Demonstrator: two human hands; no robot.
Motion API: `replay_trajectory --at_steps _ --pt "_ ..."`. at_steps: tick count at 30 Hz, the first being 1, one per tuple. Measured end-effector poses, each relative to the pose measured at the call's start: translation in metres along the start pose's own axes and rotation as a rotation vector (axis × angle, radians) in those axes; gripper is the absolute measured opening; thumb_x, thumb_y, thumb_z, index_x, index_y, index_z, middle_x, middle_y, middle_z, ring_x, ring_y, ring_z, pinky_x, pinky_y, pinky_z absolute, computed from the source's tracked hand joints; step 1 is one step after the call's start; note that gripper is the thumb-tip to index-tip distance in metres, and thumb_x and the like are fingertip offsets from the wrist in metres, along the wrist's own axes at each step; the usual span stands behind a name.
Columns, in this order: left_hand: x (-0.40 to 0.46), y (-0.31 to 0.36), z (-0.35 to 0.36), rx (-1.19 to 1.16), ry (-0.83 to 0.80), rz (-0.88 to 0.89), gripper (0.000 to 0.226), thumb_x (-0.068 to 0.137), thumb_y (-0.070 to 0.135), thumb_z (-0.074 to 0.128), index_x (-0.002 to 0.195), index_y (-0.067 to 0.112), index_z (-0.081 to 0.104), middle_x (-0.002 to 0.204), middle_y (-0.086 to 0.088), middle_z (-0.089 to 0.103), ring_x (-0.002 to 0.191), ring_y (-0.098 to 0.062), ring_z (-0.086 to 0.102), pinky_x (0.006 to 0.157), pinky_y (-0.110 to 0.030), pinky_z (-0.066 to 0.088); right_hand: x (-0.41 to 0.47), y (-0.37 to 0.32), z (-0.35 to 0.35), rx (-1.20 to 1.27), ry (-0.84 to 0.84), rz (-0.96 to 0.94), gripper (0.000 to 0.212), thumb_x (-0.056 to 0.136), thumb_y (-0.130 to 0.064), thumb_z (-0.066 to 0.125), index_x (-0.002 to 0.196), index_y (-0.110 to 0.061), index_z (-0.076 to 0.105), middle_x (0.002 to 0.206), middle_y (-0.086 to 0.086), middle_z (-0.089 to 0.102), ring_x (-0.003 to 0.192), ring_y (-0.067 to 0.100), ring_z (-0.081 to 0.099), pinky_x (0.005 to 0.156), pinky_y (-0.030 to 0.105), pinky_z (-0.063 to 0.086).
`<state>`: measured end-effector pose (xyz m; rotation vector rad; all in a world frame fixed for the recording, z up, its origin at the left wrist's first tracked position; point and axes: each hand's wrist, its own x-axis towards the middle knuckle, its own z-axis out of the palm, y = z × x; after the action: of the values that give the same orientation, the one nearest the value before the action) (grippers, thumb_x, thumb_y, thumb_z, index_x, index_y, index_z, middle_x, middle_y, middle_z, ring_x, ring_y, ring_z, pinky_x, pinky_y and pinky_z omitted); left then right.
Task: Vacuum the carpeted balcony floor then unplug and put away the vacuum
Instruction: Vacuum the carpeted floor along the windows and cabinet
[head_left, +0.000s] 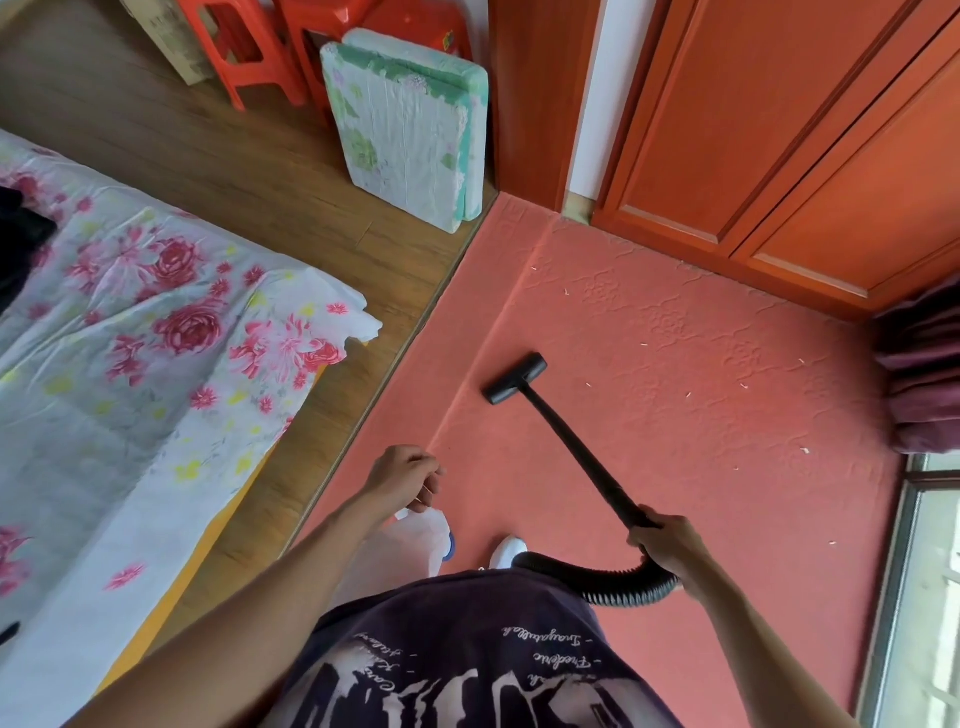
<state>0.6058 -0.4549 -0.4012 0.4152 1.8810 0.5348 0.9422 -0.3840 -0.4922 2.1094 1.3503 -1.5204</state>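
Our left hand (404, 475) hung loosely curled, holding nothing we could make out. Our right hand (670, 540) gripped the vacuum wand (571, 447), which ran forward and leftward to the floor head (515, 378) on the carpet (675, 332); white scraps (744, 385) lay rightward.

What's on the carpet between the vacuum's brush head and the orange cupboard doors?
Head view: only pink carpet with white scraps between the brush head and cupboard doors.
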Motion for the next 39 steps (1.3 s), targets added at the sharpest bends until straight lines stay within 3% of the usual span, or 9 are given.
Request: replay_trajectory --at_steps 7,9,12,17,23,26,30,34,39 --pt "-0.002 0.005 0.004 0.003 -0.025 0.029 0.018 0.088 0.006 0.051 0.079 0.002 0.066 0.070 -0.014 0.063 0.056 -0.022 0.055 0.053 -0.028 0.045 -0.009 -0.018 0.022 0.220 0.014 0.038 0.045 0.079 -0.006 0.068 0.123 -0.018 0.067 0.075 0.011 0.066 0.067 0.025 0.061 0.065 0.033 0.047" --pt "-0.003 0.004 0.003 0.014 -0.027 0.036 0.018 0.089 0.007 0.051 0.081 0.002 0.067 0.069 -0.013 0.064 0.056 -0.021 0.056 0.053 -0.028 0.047 -0.011 -0.032 0.040 0.375 -0.017 0.069 0.037 0.080 -0.002 0.069 0.117 -0.006 0.067 0.070 0.011 0.064 0.060 0.024 0.059 0.065 0.036 0.050" --pt "-0.005 0.001 -0.002 0.021 -0.043 0.042 0.017 0.088 0.007 0.052 0.082 0.001 0.067 0.070 -0.013 0.064 0.057 -0.022 0.056 0.055 -0.029 0.048 -0.014 -0.058 0.065 0.630 -0.050 0.153 0.024 0.083 0.002 0.068 0.104 0.011 0.063 0.061 0.012 0.056 0.050 0.023 0.053 0.052 0.033 0.051" --pt "0.001 -0.001 -0.014 0.056 -0.073 0.041 0.018 0.090 0.006 0.051 0.086 -0.002 0.067 0.069 -0.013 0.063 0.056 -0.022 0.057 0.053 -0.028 0.047 -0.034 -0.093 0.090 0.915 -0.052 0.235 0.013 0.087 -0.002 0.066 0.090 0.005 0.054 0.058 0.011 0.050 0.043 0.021 0.049 0.042 0.028 0.048" --pt "0.025 0.007 -0.022 0.085 -0.193 0.049 0.019 0.091 0.006 0.050 0.092 -0.004 0.066 0.069 -0.013 0.061 0.052 -0.020 0.054 0.045 -0.024 0.046 -0.073 -0.087 0.113 1.270 0.127 0.383 0.012 0.085 -0.001 0.061 0.093 0.003 0.053 0.053 0.009 0.042 0.032 0.018 0.041 0.035 0.023 0.041" --pt "0.036 0.016 -0.026 0.101 -0.271 0.049 0.017 0.091 0.005 0.050 0.090 -0.003 0.065 0.067 -0.013 0.060 0.048 -0.019 0.053 0.042 -0.022 0.046 -0.104 -0.093 0.144 1.409 0.156 0.434 0.009 0.087 -0.003 0.060 0.083 0.002 0.054 0.052 0.008 0.043 0.037 0.020 0.044 0.039 0.026 0.042" --pt "0.048 0.025 -0.044 0.140 -0.360 0.070 0.017 0.092 0.005 0.049 0.086 0.002 0.064 0.066 -0.011 0.059 0.045 -0.018 0.053 0.042 -0.022 0.046 -0.134 -0.105 0.185 1.424 0.179 0.439 0.023 0.088 -0.007 0.056 0.067 0.001 0.053 0.051 0.010 0.041 0.043 0.023 0.043 0.049 0.033 0.041" --pt "0.054 0.028 -0.067 0.173 -0.413 0.077 0.017 0.091 0.007 0.049 0.083 0.004 0.064 0.064 -0.009 0.060 0.044 -0.016 0.054 0.042 -0.022 0.047 -0.142 -0.086 0.195 1.528 0.114 0.422 0.015 0.091 -0.010 0.051 0.077 -0.005 0.046 0.045 0.007 0.038 0.033 0.019 0.039 0.037 0.026 0.038" --pt "0.055 0.033 -0.094 0.175 -0.452 0.137 0.018 0.092 0.007 0.049 0.084 0.004 0.065 0.065 -0.010 0.061 0.046 -0.017 0.055 0.044 -0.023 0.047 -0.112 -0.113 0.171 1.647 0.087 0.310 0.014 0.098 -0.017 0.046 0.097 -0.003 0.047 0.042 0.004 0.042 0.033 0.017 0.046 0.039 0.020 0.046"
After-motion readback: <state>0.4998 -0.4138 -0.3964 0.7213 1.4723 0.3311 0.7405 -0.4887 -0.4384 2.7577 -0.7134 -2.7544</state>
